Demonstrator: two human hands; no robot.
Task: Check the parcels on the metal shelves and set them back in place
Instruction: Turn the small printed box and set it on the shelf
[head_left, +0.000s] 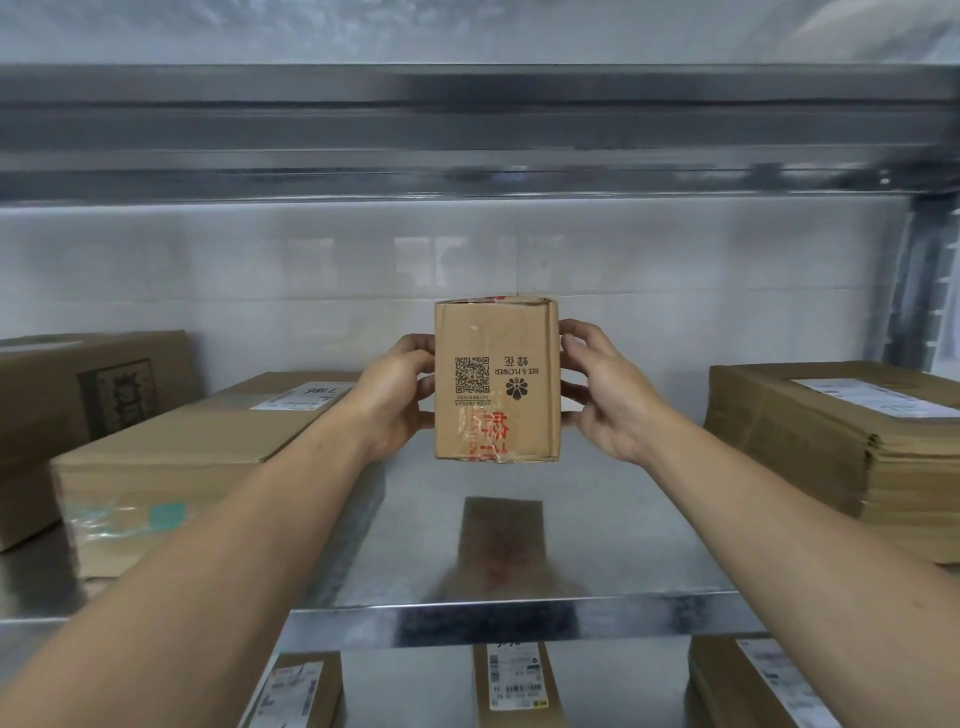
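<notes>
Between my fingers (579, 332): small parcel (496, 379), left hand (395, 400) and right hand (602, 395) pinching its sides, metal shelf (597, 519) below. Fingertip hold only; parcel may slip, drop.

The small parcel (496, 338) is tan cardboard with a black QR code, a black flower mark and red lettering (blurred, perhaps on tape). The long box (197, 447) is tan with a teal patch; the shelf (519, 621) is silver-grey.
</notes>
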